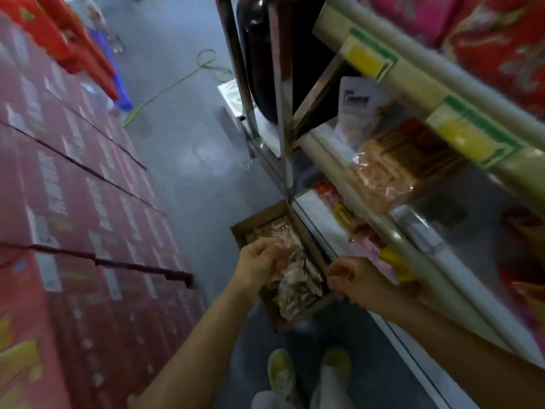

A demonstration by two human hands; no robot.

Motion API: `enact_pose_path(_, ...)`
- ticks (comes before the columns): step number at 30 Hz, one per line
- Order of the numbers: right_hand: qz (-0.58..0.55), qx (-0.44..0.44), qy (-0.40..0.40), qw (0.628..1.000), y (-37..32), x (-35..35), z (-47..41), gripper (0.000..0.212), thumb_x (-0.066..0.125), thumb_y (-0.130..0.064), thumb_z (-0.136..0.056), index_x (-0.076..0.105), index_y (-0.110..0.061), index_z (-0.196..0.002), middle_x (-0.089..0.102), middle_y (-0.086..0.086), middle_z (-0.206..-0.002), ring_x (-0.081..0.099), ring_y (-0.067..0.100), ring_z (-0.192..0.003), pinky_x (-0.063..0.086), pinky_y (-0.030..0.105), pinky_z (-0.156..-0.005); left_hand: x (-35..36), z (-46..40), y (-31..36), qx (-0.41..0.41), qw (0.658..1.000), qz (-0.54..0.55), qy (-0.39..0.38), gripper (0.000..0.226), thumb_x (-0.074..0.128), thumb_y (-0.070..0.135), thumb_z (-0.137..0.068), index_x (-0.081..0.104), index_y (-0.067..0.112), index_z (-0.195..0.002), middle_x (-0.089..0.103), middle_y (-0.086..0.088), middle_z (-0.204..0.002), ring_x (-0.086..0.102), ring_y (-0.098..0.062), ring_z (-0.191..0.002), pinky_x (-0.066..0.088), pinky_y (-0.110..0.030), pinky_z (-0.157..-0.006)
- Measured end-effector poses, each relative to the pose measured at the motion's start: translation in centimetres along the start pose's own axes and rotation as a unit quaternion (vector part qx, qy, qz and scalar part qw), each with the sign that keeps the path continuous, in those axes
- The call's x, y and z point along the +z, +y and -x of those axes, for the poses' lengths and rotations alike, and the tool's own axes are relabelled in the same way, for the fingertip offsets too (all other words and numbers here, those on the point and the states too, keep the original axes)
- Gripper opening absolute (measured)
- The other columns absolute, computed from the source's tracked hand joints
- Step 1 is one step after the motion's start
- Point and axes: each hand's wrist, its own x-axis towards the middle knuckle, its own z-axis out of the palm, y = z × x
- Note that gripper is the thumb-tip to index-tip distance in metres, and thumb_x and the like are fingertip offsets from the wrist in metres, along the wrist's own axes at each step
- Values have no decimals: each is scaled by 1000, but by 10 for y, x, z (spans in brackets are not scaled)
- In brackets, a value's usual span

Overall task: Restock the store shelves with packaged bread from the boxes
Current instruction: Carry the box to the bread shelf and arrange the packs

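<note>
Print on every pack and carton is too blurred to read. My left hand (259, 261) pinches a clear bread packet (284, 256) above the open cardboard box (309, 240) on the grey floor (188, 160). My right hand (354, 278) is curled; its hold cannot be told. Shelves (413, 231) stand right, red cartons (73, 202) left.
</note>
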Motion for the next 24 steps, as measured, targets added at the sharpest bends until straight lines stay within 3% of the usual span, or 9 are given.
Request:
enact_pose_path(6, 11, 120, -47, 992, 96, 54, -100, 8, 64, -11, -92, 64, -12, -99, 61, -3, -77, 58, 8, -69, 46, 17, -54, -13, -109, -99, -107, 994, -7, 17, 14, 50, 3, -100, 63, 9, -96, 63, -7, -75, 58, -15, -59, 49, -24, -50)
enact_pose_path(9, 55, 153, -47, 985, 151, 82, -153, 15, 61, -20, -93, 62, -28, -80, 64, 0, -81, 63, 19, -78, 53, 31, -66, -9, -165, -154, -141, 990, -23, 8, 11, 52, 4, -99, 62, 5, -104, 61, -6, -82, 59, -14, -63, 50, -20, -48)
enact_pose_path(11, 96, 179, -43, 978, 178, 98, -175, 23, 58, -19, -94, 62, -18, -71, 67, 11, -83, 64, 26, -81, 52, 35, -72, -8, -192, -182, -163, 986, -30, 0, 12, 53, 7, -99, 64, 9, -95, 60, -2, -82, 58, -13, -67, 49, -20, -50)
enact_pose_path(13, 151, 197, -58, 967, 216, 121, -205, 31, 56, -17, -93, 52, -18, -62, 61, 11, -77, 61, 26, -79, 47, 32, -66, -1, -231, -220, -170, 983, -63, 1, 19, 53, 12, -99, 63, 16, -84, 61, 1, -78, 58, -13, -69, 48, -22, -59)
enact_pose_path(15, 197, 172, -67, 963, 245, 134, -231, 32, 53, -19, -93, 46, -21, -62, 51, 3, -70, 56, 23, -77, 37, 28, -56, 2, -270, -258, -173, 981, -85, -4, 8, 57, 15, -97, 63, 16, -92, 63, 1, -84, 61, -12, -74, 51, -25, -67)
enact_pose_path(17, 233, 125, -36, 964, 262, 145, -245, 13, 51, -23, -96, 62, -15, -95, 61, 4, -90, 59, 24, -88, 38, 26, -62, 4, -290, -280, -143, 983, -117, -22, 18, 64, 18, -92, 61, 23, -109, 67, 1, -103, 65, -14, -93, 56, -34, -85)
enact_pose_path(19, 279, 102, -17, 955, 292, 159, -267, 34, 46, -22, -98, 48, -10, -130, 60, 10, -114, 60, 29, -97, 41, 29, -72, 13, -316, -311, -109, 980, -158, -46, 29, 71, 20, -88, 55, 34, -108, 62, 8, -111, 59, -11, -106, 50, -37, -97)
enact_pose_path(22, 377, 143, -43, 914, 312, 175, -295, 43, 40, -20, -101, 34, -1, -139, 52, 18, -123, 61, 31, -100, 42, 34, -67, 23, -354, -355, -40, 948, -314, -9, 65, 78, 30, -80, 43, 30, -135, 50, 5, -135, 47, -15, -126, 41, -44, -108)
enact_pose_path(24, 390, 176, -66, 902, 324, 187, -308, 54, 43, -19, -101, 21, 2, -146, 47, 22, -132, 59, 32, -110, 50, 36, -78, 31, -369, -370, -12, 906, -421, -28, 92, 78, 35, -79, 22, 26, -152, 29, -1, -156, 27, -22, -144, 30, -47, -116)
